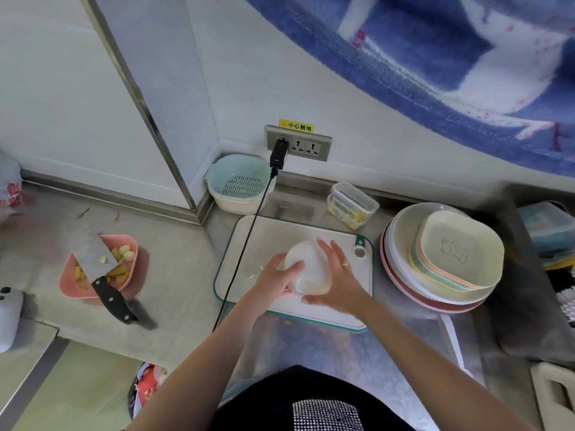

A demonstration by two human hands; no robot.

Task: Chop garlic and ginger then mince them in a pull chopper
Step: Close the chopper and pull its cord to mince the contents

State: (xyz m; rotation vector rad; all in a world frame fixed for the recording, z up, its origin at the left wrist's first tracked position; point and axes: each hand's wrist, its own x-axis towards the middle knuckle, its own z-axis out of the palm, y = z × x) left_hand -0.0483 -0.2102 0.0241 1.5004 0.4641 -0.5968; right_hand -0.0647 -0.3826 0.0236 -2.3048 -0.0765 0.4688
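A white round pull chopper [306,264] stands on the white cutting board [280,231] in the middle of the counter. My left hand [273,283] grips its left side, fingers curled over the lid. My right hand [337,276] lies against its right side with fingers straight. To the left, a pink dish [129,241] holds garlic cloves [127,251] and yellow ginger pieces [119,272]. A cleaver [99,269] with a black handle lies across that dish. A few small white scraps [253,275] lie on the board.
A pale blue colander in a bowl [239,183] sits at the back under a wall socket [298,144], whose black cable [245,244] crosses the board. A lidded clear box [351,205] stands behind the board. Stacked plates and dishes [441,256] fill the right.
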